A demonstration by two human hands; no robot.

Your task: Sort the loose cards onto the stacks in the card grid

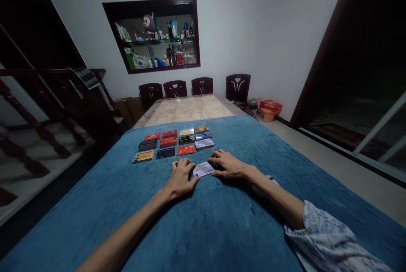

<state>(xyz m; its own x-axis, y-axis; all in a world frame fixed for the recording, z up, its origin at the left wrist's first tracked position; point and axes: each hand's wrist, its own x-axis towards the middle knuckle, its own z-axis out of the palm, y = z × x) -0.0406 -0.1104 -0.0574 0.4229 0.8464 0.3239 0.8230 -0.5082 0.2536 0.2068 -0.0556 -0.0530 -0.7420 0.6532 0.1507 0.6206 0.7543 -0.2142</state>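
So the whole near end of the table (187, 109) is covered with a fuzzy blue cloth (203, 221), kind of plush with a soft nap, and past it the bare tabletop looks like pale marbled stone. Four dark wooden chairs (202, 85) with a heart-ish cutout in the backs line the far end. Behind them there's a white wall with a dark-framed recessed shelf (155, 35) stuffed with bottles, boxes and a purple plush toy (148, 24). Dark stair railing on the left, a sliding glass door on the right, and a red tub (270, 110) on the floor near the corner.

On the cloth there's a neat grid of small flat rectangular cards (176, 141), red, black, yellow and blue ones, laid in rows without overlapping.

Just in front of that grid lies one pale card (203, 169), white with a bit of print, flat on the cloth. Both hands are palm down on either side of it. The left hand (180, 179) has fingers spread, fingertips touching the card's left edge. The right hand (228, 165) lies flat with fingers at the card's right and top edge. Neither hand is closed around it, just pinning it at the edges. Right arm has a light floral sleeve (330, 238).
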